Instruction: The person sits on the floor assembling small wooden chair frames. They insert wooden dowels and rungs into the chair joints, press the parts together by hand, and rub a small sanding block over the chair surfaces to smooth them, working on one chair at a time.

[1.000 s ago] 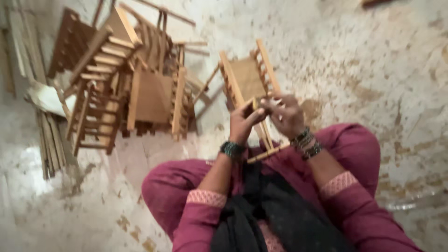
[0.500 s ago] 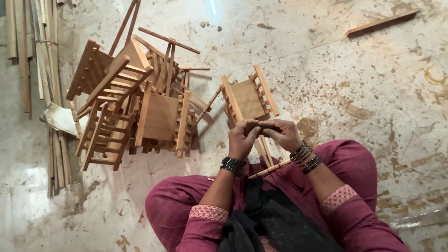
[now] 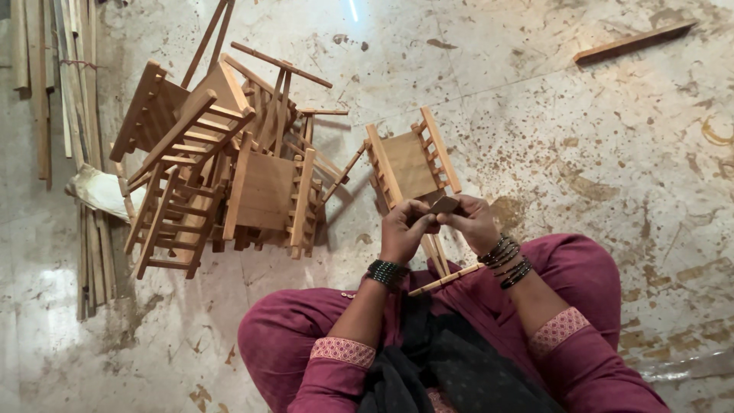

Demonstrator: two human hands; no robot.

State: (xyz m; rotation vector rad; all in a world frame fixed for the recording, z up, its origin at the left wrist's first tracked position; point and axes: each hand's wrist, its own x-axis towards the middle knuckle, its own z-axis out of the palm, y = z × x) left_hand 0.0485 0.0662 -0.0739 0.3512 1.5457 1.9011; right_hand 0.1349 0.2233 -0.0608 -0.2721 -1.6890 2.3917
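Observation:
I sit cross-legged on the floor in maroon clothes. My left hand [image 3: 404,228] and my right hand [image 3: 472,222] meet in front of me, both pinching a small dark flat piece [image 3: 444,204]. Just beyond my hands a small wooden chair frame [image 3: 410,162] lies on the floor, its legs reaching toward my lap. A thin wooden stick [image 3: 445,280] rests across my knees under my wrists. Dark bangles circle both wrists.
A heap of several small wooden chairs [image 3: 222,176] lies to the left. Long wooden slats [image 3: 46,92] line the far left edge, beside a crumpled pale cloth [image 3: 98,193]. A loose wooden strip [image 3: 634,42] lies at the top right on the stained floor.
The view has steadied and shifted down a little. My hands have dropped slightly toward my lap and stay together on the small dark piece.

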